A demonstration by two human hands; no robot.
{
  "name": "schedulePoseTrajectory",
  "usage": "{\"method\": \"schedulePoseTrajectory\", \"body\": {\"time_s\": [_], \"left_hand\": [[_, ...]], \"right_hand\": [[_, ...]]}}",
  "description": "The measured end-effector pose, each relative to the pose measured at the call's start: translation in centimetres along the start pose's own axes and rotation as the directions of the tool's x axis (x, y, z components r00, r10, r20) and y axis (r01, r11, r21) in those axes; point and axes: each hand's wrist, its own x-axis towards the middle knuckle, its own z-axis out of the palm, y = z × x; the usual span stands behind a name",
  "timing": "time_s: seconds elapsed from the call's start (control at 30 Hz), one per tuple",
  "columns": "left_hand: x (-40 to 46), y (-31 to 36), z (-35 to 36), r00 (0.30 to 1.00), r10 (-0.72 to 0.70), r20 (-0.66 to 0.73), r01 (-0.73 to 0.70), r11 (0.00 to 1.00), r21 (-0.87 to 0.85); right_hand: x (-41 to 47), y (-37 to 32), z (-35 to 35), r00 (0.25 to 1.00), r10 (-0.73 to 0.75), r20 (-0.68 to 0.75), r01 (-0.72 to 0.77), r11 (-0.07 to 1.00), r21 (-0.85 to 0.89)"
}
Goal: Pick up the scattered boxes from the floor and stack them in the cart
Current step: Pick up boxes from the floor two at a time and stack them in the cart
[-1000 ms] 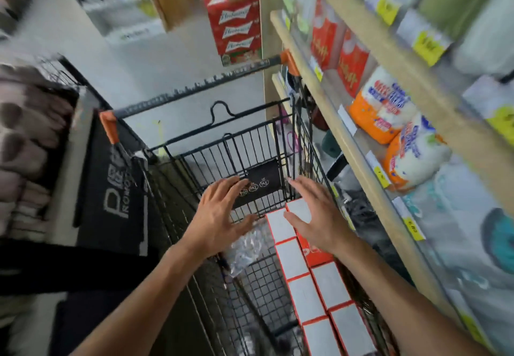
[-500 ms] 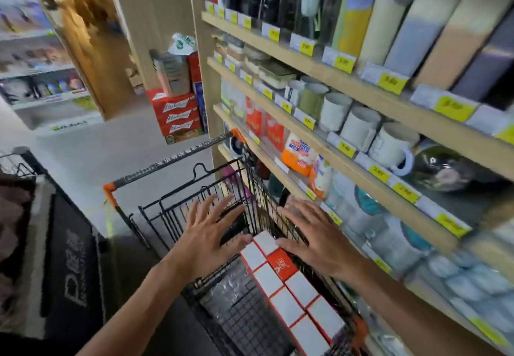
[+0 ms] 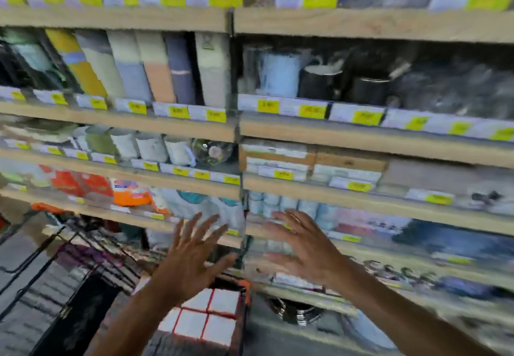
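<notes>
Bare palms up: our left hand [image 3: 192, 261] and right hand [image 3: 308, 247] spread wide, fingers splayed, holding nothing. Below wrists, white red-edged boxes [image 3: 207, 318] sit packed at cart [image 3: 91, 261] near corner by shelves [image 3: 361, 139]. We judge stacking partly done; floor hidden, remaining boxes unknown.

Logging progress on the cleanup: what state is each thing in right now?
left hand: open, fingers spread, empty
right hand: open, empty
boxes: lying packed side by side in the cart
cart: upright beside the shelves
shelves: stocked
</notes>
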Motion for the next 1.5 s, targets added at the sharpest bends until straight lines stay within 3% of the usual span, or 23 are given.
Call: {"method": "schedulePoseTrajectory", "body": {"time_s": [0.13, 0.37, 0.6, 1.03, 1.2, 1.5], "left_hand": [[6.3, 9.4, 2.7, 0.977, 0.191, 0.096, -0.197, 0.979, 0.049], [10.9, 30.8, 6.9, 0.868, 0.484, 0.114, -0.474, 0.875, -0.099], [12.2, 48.3, 10.5, 0.759, 0.592, 0.271, -0.584, 0.803, -0.117], [15.0, 73.3, 17.6, 0.355, 0.923, 0.147, -0.893, 0.382, -0.239], [16.3, 82.0, 22.1, 0.194, 0.97, 0.147, -0.921, 0.232, -0.315], [20.6, 97.4, 27.7, -0.031, 0.991, 0.134, -0.922, 0.023, -0.387]], "right_hand": [[-10.4, 7.3, -3.3, 0.975, 0.192, -0.115, -0.196, 0.98, -0.028], [-30.5, 16.3, -9.2, 0.843, 0.475, -0.252, -0.494, 0.87, -0.013], [-46.7, 20.7, -13.5, 0.683, 0.636, -0.359, -0.676, 0.737, 0.02], [-67.0, 23.6, -15.2, 0.268, 0.857, -0.44, -0.915, 0.369, 0.162], [-72.9, 25.8, -16.3, 0.11, 0.901, -0.419, -0.967, 0.194, 0.163], [-81.6, 28.9, -17.6, -0.19, 0.881, -0.434, -0.977, -0.129, 0.167]]}}
